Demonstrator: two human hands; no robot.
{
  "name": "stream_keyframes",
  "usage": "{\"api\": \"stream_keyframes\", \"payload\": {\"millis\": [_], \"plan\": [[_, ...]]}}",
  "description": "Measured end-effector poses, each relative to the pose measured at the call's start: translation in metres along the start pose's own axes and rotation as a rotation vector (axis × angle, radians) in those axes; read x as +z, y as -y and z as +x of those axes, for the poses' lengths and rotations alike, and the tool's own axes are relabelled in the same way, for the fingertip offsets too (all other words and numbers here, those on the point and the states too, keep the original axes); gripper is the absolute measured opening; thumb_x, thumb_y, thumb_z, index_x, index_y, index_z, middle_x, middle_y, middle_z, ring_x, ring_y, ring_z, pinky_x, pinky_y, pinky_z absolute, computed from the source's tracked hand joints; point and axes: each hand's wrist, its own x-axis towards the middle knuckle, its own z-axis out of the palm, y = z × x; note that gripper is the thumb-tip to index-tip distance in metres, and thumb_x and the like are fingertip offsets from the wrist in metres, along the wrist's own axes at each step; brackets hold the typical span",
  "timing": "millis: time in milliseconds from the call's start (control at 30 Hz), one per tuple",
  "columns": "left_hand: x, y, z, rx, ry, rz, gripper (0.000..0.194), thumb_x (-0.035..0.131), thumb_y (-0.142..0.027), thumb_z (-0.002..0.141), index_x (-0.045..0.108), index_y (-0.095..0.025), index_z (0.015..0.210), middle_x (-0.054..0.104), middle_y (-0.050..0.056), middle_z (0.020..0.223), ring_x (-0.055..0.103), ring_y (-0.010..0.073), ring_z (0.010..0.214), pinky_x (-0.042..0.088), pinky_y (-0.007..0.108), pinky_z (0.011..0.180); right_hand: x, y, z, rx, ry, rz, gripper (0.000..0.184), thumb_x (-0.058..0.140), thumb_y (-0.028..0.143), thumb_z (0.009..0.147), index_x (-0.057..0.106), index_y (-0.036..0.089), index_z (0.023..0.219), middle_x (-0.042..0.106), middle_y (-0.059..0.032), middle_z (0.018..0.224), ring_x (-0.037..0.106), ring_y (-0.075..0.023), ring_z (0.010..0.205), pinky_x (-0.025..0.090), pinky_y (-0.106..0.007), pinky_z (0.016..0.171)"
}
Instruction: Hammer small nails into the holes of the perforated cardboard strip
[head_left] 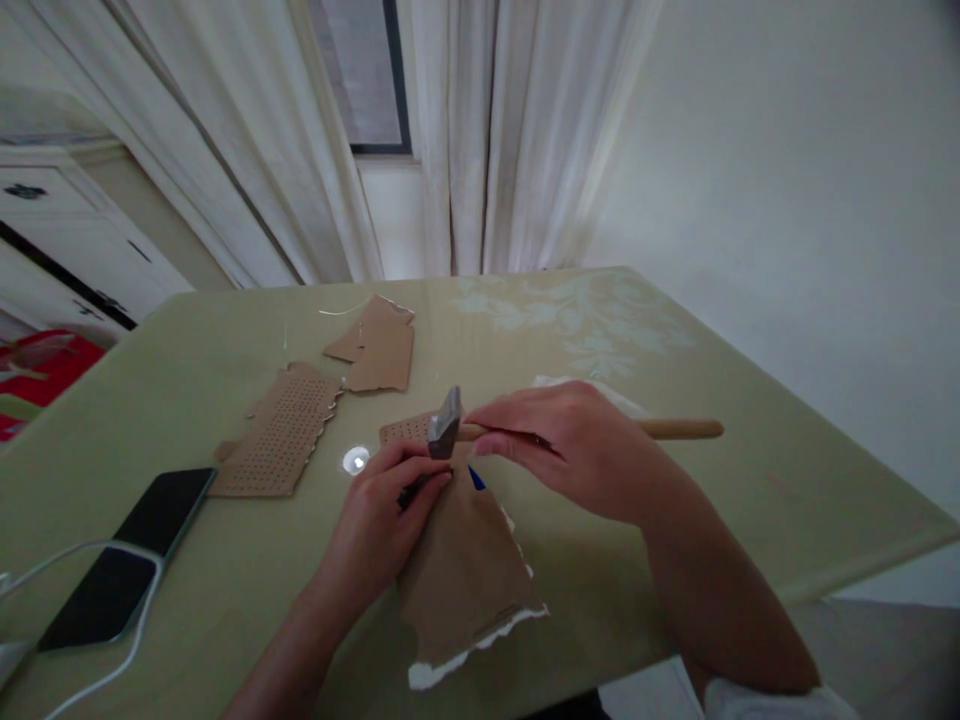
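Observation:
My right hand (571, 445) is closed around the wooden handle of a small hammer (447, 424); the grey metal head hangs just above my left hand. My left hand (386, 520) pinches a thin dark tool (411, 491), perhaps a punch, upright against a torn piece of brown cardboard (463, 570) on the green table (750, 480). A patch of punched holes shows at that cardboard's far end, by the hammer head.
A perforated cardboard piece (281, 435) and plain torn pieces (379, 350) lie further back. Two dark phones (131, 555) with a white cable sit at the left edge. A small shiny disc (355, 460) lies near my left hand. Curtains and a wall stand behind.

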Motion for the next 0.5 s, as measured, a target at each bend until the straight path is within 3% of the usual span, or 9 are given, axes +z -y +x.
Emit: {"api": "stream_keyframes", "payload": {"millis": [100, 233, 367, 500], "plan": [[-0.009, -0.001, 0.000, 0.011, -0.001, 0.001, 0.023, 0.074, -0.039, 0.102, 0.084, -0.028, 0.120, 0.074, 0.009, 0.124, 0.073, 0.0273, 0.114, 0.061, 0.042, 0.101, -0.012, 0.005, -0.004, -0.081, -0.108, 0.084, 0.021, 0.069, 0.035, 0.114, 0.085, 0.024, 0.122, 0.085, -0.0021, 0.100, 0.077, -0.0170, 0.083, 0.055, -0.027, 0.077], [-0.023, 0.002, 0.000, 0.025, -0.114, 0.080, 0.036, 0.070, -0.044, 0.105, 0.074, -0.028, 0.137, 0.067, 0.011, 0.143, 0.062, 0.0331, 0.136, 0.052, 0.054, 0.118, -0.018, 0.004, -0.012, -0.087, -0.227, 0.062, 0.019, 0.071, 0.038, 0.113, 0.085, 0.025, 0.111, 0.079, 0.0014, 0.083, 0.069, -0.0136, 0.068, 0.051, -0.025, 0.068], [-0.017, 0.021, -0.011, -0.075, -0.246, 0.018, 0.050, 0.061, -0.048, 0.109, 0.058, -0.026, 0.154, 0.056, 0.015, 0.157, 0.059, 0.0337, 0.138, 0.052, 0.057, 0.118, 0.003, -0.006, -0.024, -0.010, -0.176, 0.108, 0.018, 0.072, 0.035, 0.112, 0.084, 0.023, 0.106, 0.078, 0.0002, 0.083, 0.068, -0.0148, 0.068, 0.050, -0.026, 0.068], [0.003, 0.042, -0.033, -0.286, -0.166, -0.348, 0.065, 0.055, -0.055, 0.111, 0.038, -0.028, 0.168, 0.053, 0.018, 0.164, 0.066, 0.0304, 0.133, 0.060, 0.050, 0.110, 0.036, -0.020, -0.037, 0.060, -0.236, 0.170, 0.016, 0.073, 0.030, 0.107, 0.080, 0.024, 0.094, 0.075, 0.0000, 0.074, 0.065, -0.0178, 0.060, 0.048, -0.029, 0.058]]}}
